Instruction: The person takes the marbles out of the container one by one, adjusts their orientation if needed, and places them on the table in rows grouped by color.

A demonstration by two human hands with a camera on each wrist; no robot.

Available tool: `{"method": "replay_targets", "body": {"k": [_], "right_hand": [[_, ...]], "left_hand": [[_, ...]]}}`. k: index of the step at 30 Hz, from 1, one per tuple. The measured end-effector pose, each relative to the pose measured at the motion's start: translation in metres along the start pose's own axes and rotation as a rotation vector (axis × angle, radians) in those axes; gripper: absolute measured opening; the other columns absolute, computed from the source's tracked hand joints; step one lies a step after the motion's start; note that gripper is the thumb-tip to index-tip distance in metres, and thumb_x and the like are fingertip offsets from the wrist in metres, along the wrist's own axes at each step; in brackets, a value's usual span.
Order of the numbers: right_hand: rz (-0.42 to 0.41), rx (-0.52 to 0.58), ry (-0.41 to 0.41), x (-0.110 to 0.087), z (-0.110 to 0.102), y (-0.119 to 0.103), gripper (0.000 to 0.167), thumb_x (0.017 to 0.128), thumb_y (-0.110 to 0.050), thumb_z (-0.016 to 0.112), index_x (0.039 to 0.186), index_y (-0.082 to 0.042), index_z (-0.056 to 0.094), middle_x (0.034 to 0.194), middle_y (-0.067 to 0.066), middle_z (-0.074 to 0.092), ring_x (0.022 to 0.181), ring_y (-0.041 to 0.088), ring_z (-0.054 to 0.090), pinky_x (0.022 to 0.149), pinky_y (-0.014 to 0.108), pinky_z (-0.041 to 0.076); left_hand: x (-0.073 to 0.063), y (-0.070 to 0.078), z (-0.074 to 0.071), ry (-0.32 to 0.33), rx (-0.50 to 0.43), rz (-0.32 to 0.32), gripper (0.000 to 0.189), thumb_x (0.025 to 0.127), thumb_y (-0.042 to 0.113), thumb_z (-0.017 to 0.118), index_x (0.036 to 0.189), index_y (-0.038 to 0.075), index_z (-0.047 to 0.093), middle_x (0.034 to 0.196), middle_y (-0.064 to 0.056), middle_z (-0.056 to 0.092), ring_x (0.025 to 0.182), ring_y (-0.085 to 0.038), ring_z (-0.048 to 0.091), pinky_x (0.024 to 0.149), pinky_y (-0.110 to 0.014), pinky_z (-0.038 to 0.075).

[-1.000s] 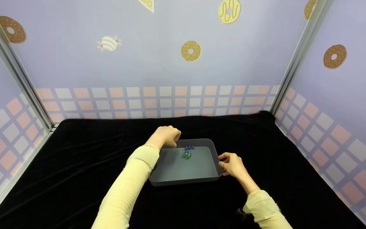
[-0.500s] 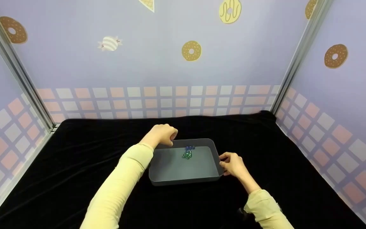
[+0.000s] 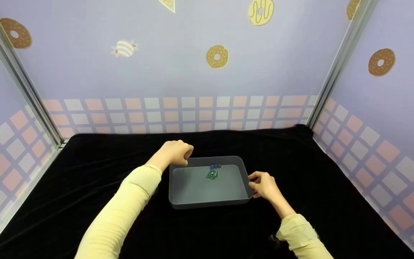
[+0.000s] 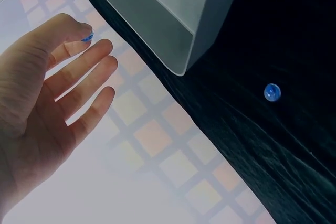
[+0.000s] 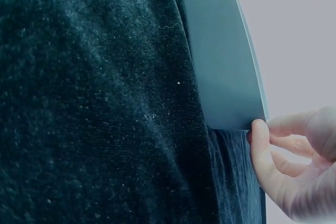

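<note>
A grey rectangular tray (image 3: 199, 192) stands on black cloth, with several green glass marbles (image 3: 212, 175) and several blue glass marbles (image 3: 215, 166) grouped toward its back right. My left hand (image 3: 173, 154) is raised over the tray's back left corner. Thumb and index finger of that hand pinch a blue glass marble (image 4: 87, 37), while the other fingers are loosely bent. Another blue marble (image 4: 272, 92) lies on the cloth outside the tray in the left wrist view. At the tray's right side, my right hand (image 3: 263, 185) grips the rim between thumb and fingers.
Black cloth (image 3: 102, 169) covers the table, with a few folds. Lilac panels (image 3: 178, 72) with painted sweets and checks enclose the back and sides, joined by metal posts (image 3: 332, 75) at the corners.
My left hand has moved left, from over the tray's back part to its back left corner. The right hand stays at the rim, and the tray with its marbles keeps its place.
</note>
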State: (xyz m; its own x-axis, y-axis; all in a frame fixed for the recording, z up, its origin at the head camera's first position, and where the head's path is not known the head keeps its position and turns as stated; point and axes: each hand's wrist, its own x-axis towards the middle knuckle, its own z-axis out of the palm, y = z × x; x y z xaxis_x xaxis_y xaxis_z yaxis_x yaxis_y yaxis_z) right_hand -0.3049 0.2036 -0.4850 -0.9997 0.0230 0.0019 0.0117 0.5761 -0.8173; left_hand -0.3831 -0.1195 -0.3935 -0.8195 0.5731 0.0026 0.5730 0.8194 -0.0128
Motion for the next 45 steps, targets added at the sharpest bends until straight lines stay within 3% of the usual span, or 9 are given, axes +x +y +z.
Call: {"method": "replay_targets", "body": {"k": [11,25,35,45], "right_hand": [[-0.003,-0.012,0.003,-0.001,0.001,0.000,0.023,0.088,0.005,0.064,0.111,0.003,0.068,0.086,0.020,0.069,0.056,0.017,0.065,0.051,0.030,0.059],[0.000,0.002,0.001,-0.001,0.002,-0.001,0.024,0.087,0.005,0.064,0.111,0.003,0.069,0.086,0.020,0.069,0.058,0.017,0.066,0.051,0.030,0.059],[0.013,0.006,0.005,0.000,0.001,-0.002,0.024,0.087,0.005,0.065,0.111,0.003,0.069,0.086,0.019,0.069,0.057,0.017,0.065,0.051,0.030,0.058],[0.002,0.008,0.006,-0.001,0.000,0.000,0.025,0.087,0.005,0.064,0.111,0.004,0.068,0.085,0.021,0.069,0.055,0.017,0.065,0.050,0.030,0.058]], "left_hand": [[-0.023,-0.020,0.006,0.039,-0.048,-0.046,0.018,0.074,0.018,0.076,0.081,0.014,0.060,0.080,-0.002,0.062,0.071,-0.019,0.056,0.061,-0.035,0.046],[-0.042,-0.039,0.015,0.058,-0.103,-0.096,0.015,0.073,0.016,0.074,0.082,0.015,0.062,0.080,-0.002,0.064,0.072,-0.020,0.059,0.063,-0.038,0.049],[-0.057,-0.051,0.028,0.087,-0.127,-0.100,0.014,0.071,0.014,0.072,0.080,0.014,0.061,0.075,-0.001,0.062,0.067,-0.017,0.056,0.060,-0.034,0.046],[-0.070,-0.059,0.042,0.080,-0.130,-0.145,0.013,0.071,0.013,0.073,0.078,0.013,0.063,0.073,0.000,0.062,0.067,-0.018,0.058,0.059,-0.037,0.048]]}}
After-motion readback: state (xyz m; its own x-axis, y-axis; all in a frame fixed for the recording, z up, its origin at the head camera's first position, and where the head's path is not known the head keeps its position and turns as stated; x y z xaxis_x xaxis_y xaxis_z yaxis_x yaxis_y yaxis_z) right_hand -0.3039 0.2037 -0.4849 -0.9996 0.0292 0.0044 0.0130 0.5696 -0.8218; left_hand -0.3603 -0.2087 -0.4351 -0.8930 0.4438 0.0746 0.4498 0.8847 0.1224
